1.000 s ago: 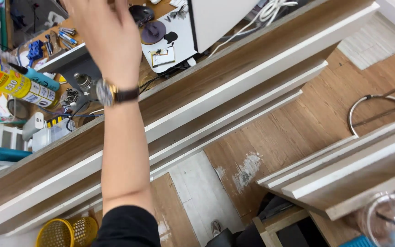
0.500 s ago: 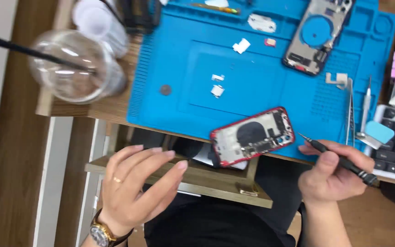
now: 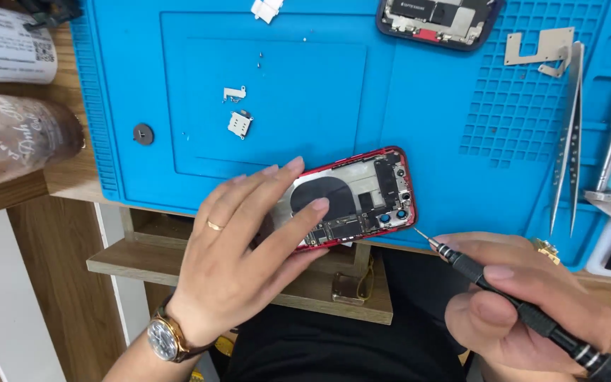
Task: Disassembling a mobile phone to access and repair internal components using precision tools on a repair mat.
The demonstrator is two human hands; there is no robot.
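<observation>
The left hand point(image 3: 245, 247), off it 0.5 s ago, now rests open-fingered on the red phone point(image 3: 351, 198); the right hand point(image 3: 525, 304) still grips the screwdriver point(image 3: 518, 308), tip nearer the phone.

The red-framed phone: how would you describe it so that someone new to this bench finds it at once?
Start at the blue work mat and go to its near edge. The red-framed phone lies there opened, back up, under the left hand, with the screwdriver tip just off its corner. The other opened phone, at the far edge, has a dark frame.

blue mat point(image 3: 426, 106) on wooden desk point(image 3: 72, 180)
</observation>
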